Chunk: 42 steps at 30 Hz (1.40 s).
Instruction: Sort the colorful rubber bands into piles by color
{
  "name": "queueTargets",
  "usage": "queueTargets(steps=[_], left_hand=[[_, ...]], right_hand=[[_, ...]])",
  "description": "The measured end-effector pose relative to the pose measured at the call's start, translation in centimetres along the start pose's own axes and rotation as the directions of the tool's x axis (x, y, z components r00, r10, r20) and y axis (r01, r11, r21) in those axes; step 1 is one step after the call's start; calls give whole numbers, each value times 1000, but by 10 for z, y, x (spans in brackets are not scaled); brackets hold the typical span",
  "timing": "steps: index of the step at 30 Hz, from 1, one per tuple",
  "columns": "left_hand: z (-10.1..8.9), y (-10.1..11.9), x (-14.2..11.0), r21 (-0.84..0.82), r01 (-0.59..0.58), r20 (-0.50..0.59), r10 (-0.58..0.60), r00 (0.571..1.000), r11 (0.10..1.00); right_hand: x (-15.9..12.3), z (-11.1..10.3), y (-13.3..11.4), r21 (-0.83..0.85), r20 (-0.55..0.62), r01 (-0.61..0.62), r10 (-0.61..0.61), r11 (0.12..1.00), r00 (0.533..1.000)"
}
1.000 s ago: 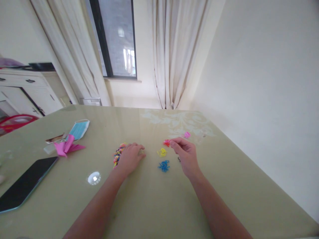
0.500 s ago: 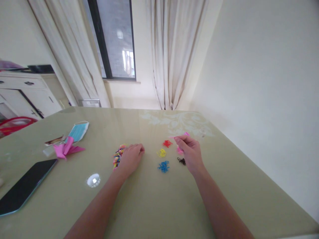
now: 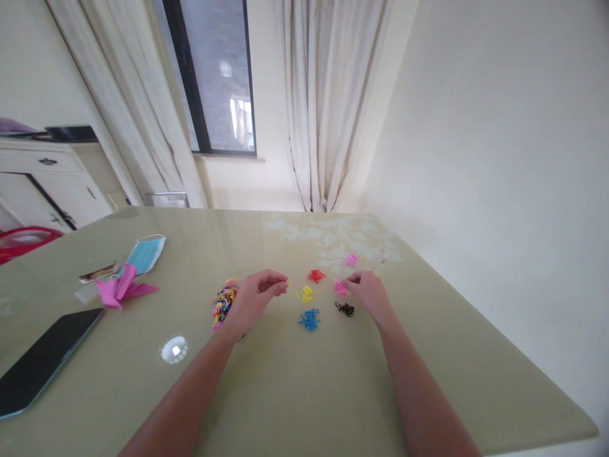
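Note:
A mixed heap of small coloured rubber bands (image 3: 222,306) lies on the table, partly hidden behind my left hand (image 3: 261,295). That hand is closed in a pinch, with a speck of yellow rubber band (image 3: 288,284) at its fingertips. My right hand (image 3: 370,293) is pinched too, its fingertips at the small pink pile (image 3: 339,288). Between the hands are separate piles of red bands (image 3: 316,276), yellow bands (image 3: 305,294) and blue bands (image 3: 309,320). Black bands (image 3: 345,309) lie just below my right hand, and a second pink item (image 3: 351,259) sits beyond it.
On the left of the table (image 3: 285,393) are a dark phone or tablet (image 3: 47,352), a pink folded-paper piece (image 3: 124,289), a blue face mask (image 3: 145,255) and a shiny white round spot (image 3: 174,350). A wall (image 3: 504,190) runs along the right side.
My right hand went from the red pile to the pink pile, carrying a pink band midway. My left hand lifted off the mixed heap and moved right, now pinching a bit of yellow.

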<state>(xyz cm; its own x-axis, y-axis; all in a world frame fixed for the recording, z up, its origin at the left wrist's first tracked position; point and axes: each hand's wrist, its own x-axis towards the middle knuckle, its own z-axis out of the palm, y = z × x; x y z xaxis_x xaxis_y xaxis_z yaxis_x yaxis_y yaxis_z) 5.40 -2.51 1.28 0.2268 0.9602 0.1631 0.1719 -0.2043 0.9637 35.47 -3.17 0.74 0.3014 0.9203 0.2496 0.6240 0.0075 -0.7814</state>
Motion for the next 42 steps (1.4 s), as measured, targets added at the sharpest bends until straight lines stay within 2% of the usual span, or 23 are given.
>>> queueTargets(steps=[3, 6, 11, 23, 26, 28, 30, 32, 34, 35, 36, 38, 42], left_hand=[[5, 5, -2, -69, 18, 17, -17, 1000, 997], [9, 9, -5, -124, 45, 55, -39, 998, 991], [13, 11, -7, -145, 46, 118, -29, 993, 988], [14, 17, -9, -92, 47, 173, -30, 984, 995], [11, 16, -8, -17, 25, 164, -22, 986, 1000], [4, 12, -6, 156, -12, 96, -3, 995, 988], [-6, 7, -6, 463, -25, -23, 40, 999, 886], [-16, 0, -7, 763, 42, -130, 89, 988, 646], [-25, -7, -9, 896, 151, -199, 72, 977, 418], [-29, -9, -9, 918, 196, -221, 34, 975, 345], [-32, -11, -9, 927, 225, -232, -11, 973, 301], [-36, -12, -9, 932, 247, -232, -86, 969, 267], [-38, -12, -5, 932, 238, -220, -97, 971, 274]], right_hand=[[-11, 10, -22, 104, 62, 152, -159, 983, 985], [-27, 28, -46, 299, 187, 244, -307, 922, 933], [-44, 45, -61, 370, 209, 304, -397, 878, 894], [-45, 39, -65, 395, 231, 263, -372, 880, 899], [-45, 37, -66, 479, 252, 163, -313, 863, 916], [-45, 33, -68, 584, 260, 44, -237, 811, 936], [-45, 28, -70, 680, 254, -55, -164, 732, 953], [-45, 23, -73, 748, 238, -102, -121, 656, 964], [-46, 20, -76, 792, 229, -121, -108, 598, 967], [-46, 18, -77, 805, 228, -127, -105, 579, 968], [-46, 17, -78, 814, 228, -130, -104, 566, 968], [-46, 16, -79, 820, 229, -134, -104, 557, 968], [-45, 15, -80, 819, 231, -138, -101, 556, 968]])
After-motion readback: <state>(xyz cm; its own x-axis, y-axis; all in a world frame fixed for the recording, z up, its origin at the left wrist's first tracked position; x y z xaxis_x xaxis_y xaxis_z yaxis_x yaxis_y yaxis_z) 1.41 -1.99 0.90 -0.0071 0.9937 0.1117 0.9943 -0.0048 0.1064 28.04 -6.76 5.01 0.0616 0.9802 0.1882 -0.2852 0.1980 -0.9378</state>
